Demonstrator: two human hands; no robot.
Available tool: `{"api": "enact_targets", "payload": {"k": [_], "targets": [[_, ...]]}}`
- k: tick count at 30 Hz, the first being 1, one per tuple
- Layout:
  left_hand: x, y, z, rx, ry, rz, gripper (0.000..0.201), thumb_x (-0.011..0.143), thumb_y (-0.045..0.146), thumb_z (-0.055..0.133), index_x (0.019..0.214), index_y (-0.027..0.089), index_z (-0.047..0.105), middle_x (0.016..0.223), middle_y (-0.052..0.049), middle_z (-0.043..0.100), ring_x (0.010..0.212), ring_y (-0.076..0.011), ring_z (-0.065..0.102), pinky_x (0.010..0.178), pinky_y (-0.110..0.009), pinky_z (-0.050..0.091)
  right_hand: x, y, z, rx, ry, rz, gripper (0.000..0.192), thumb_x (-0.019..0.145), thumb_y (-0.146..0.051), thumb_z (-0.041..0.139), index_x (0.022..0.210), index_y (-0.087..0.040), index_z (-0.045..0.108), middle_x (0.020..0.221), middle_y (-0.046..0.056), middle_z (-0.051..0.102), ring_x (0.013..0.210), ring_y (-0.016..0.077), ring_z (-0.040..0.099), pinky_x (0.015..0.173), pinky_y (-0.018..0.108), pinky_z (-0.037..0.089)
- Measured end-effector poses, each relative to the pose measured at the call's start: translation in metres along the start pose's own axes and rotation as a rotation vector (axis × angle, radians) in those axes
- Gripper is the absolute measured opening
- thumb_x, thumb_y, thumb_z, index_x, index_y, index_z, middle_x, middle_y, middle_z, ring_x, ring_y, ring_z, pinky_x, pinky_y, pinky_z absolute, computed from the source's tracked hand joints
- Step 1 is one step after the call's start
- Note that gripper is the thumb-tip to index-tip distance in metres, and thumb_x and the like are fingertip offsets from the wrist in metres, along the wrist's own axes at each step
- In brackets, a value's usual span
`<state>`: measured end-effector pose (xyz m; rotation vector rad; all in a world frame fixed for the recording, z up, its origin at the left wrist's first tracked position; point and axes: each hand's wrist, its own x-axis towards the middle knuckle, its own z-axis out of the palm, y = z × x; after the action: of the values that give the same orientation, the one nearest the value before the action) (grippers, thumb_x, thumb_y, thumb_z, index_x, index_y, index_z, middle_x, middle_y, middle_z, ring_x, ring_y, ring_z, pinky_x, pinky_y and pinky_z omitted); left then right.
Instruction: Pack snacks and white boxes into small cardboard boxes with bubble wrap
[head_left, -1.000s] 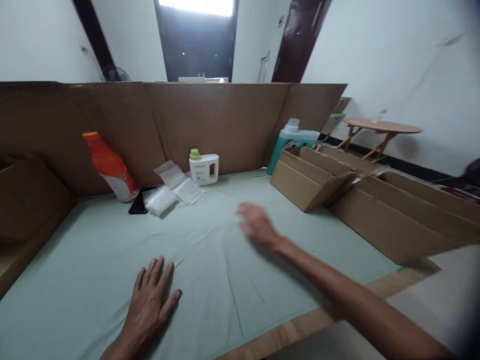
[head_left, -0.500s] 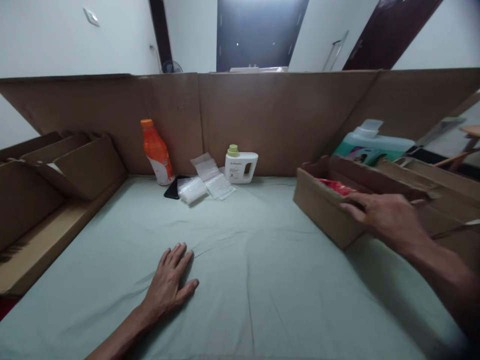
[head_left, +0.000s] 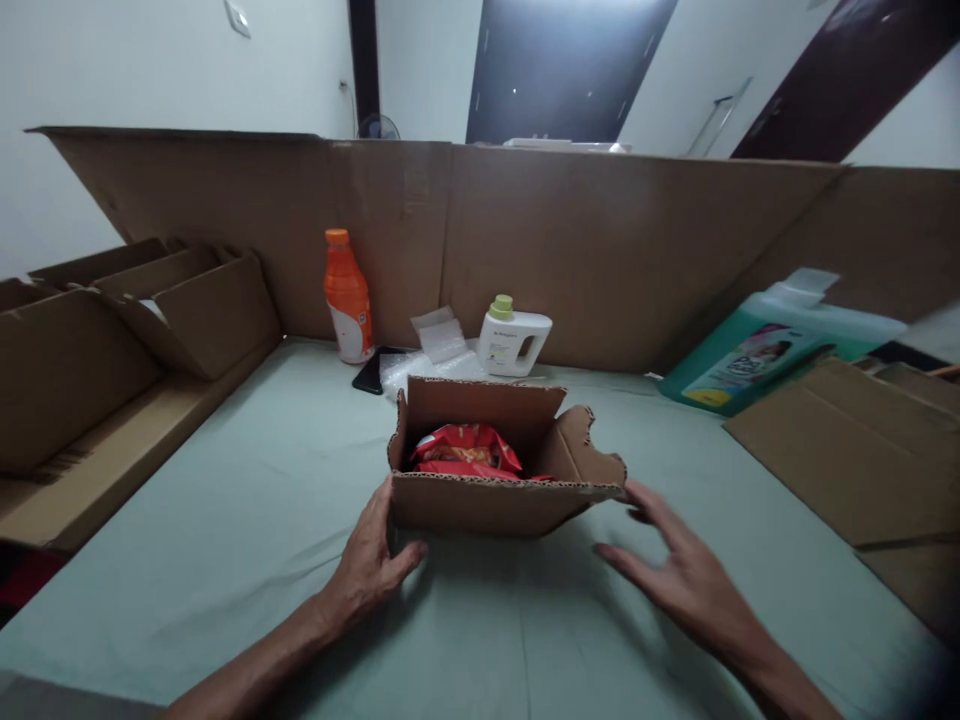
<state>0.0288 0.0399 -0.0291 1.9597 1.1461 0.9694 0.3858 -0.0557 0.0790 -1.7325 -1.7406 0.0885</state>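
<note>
A small open cardboard box (head_left: 495, 508) with rough-cut edges stands in the middle of the green cloth. Inside it lie red shiny packets (head_left: 466, 448), partly hidden by the front wall. My left hand (head_left: 367, 560) is at the box's left end, fingertips against its side and thumb held away in front. On the other side, my right hand (head_left: 679, 580) has its fingers at the right front corner, thumb spread apart below. Whether the right fingertips press on the cardboard, I cannot tell. Both hands are open, not wrapped round anything.
Behind the box are an orange bottle (head_left: 348, 300), a black phone (head_left: 371, 373), clear bubble wrap (head_left: 442, 345) and a white jug (head_left: 514, 340). A large teal jug (head_left: 772, 345) leans at the right, near cardboard boxes (head_left: 862, 450). More cardboard bins (head_left: 217, 310) stand left. A cardboard wall (head_left: 600, 260) closes the back.
The box with red packets has come from the right side to the middle, turned lengthwise before me. My right hand has loosened from its rim. My left hand has moved to its left end.
</note>
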Motion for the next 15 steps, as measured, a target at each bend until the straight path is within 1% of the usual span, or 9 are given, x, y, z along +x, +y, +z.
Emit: {"api": "enact_targets", "payload": {"k": [2,3,5,7,9,11,13,15], "targets": [[0.01,0.008,0.003,-0.055,0.0,-0.067,0.07,0.089,0.035,0.06,0.152,0.014,0.037,0.15,-0.02,0.05,0.139,-0.0354,0.048,0.115,-0.054,0.039,0.007,0.011,0.031,0.131,-0.143,0.12,0.057,0.076,-0.054,0.069,0.121,-0.019,0.064,0.118,0.013,0.074,0.1,0.0318,0.071,0.082,0.042,0.059],[0.018,0.014,0.005,-0.078,0.003,-0.082,0.066,0.09,0.032,0.057,0.151,0.014,0.038,0.149,-0.019,0.051,0.138,-0.0339,0.048,0.115,-0.053,0.039,0.013,0.013,0.045,0.168,-0.176,0.195,0.055,0.073,-0.055,0.069,0.113,-0.018,0.066,0.11,0.014,0.076,0.096,0.033,0.072,0.078,0.043,0.059],[0.042,0.024,0.01,-0.122,0.004,-0.073,0.063,0.09,0.025,0.054,0.151,0.016,0.04,0.149,-0.016,0.053,0.137,-0.0306,0.05,0.116,-0.049,0.038,0.03,0.014,0.068,0.201,-0.158,0.347,0.054,0.068,-0.06,0.069,0.101,-0.017,0.066,0.094,0.014,0.077,0.087,0.0339,0.072,0.071,0.042,0.058],[0.073,0.031,0.017,-0.155,0.0,-0.039,0.066,0.088,0.019,0.053,0.152,0.018,0.039,0.15,-0.014,0.053,0.137,-0.0284,0.05,0.117,-0.046,0.037,0.046,0.013,0.084,0.208,-0.079,0.451,0.056,0.067,-0.063,0.068,0.1,-0.017,0.063,0.09,0.014,0.077,0.082,0.033,0.071,0.068,0.041,0.057],[0.102,0.031,0.023,-0.168,0.004,-0.022,0.068,0.086,0.016,0.053,0.152,0.019,0.039,0.15,-0.013,0.053,0.136,-0.0278,0.051,0.116,-0.045,0.038,0.057,0.014,0.095,0.214,0.006,0.463,0.059,0.068,-0.063,0.066,0.104,-0.017,0.06,0.097,0.015,0.076,0.085,0.0326,0.07,0.071,0.04,0.056],[0.122,0.026,0.026,-0.156,0.013,-0.018,0.066,0.086,0.015,0.053,0.151,0.02,0.041,0.145,-0.012,0.057,0.132,-0.0273,0.054,0.113,-0.044,0.041,0.061,0.017,0.103,0.226,0.062,0.426,0.06,0.068,-0.063,0.064,0.107,-0.017,0.059,0.104,0.016,0.074,0.09,0.0329,0.07,0.075,0.041,0.055],[0.13,0.017,0.024,-0.11,0.055,-0.01,0.061,0.086,0.016,0.053,0.147,0.02,0.046,0.14,-0.012,0.061,0.128,-0.0272,0.056,0.111,-0.045,0.042,0.059,0.023,0.109,0.241,0.071,0.397,0.057,0.07,-0.061,0.062,0.106,-0.017,0.059,0.105,0.015,0.074,0.093,0.0326,0.069,0.078,0.04,0.055],[0.133,0.006,0.016,-0.038,0.138,-0.012,0.057,0.086,0.018,0.054,0.143,0.018,0.05,0.137,-0.014,0.06,0.128,-0.0283,0.055,0.112,-0.046,0.041,0.055,0.028,0.114,0.247,0.053,0.403,0.053,0.072,-0.06,0.062,0.105,-0.019,0.059,0.101,0.013,0.074,0.092,0.0319,0.069,0.078,0.04,0.055]]}}
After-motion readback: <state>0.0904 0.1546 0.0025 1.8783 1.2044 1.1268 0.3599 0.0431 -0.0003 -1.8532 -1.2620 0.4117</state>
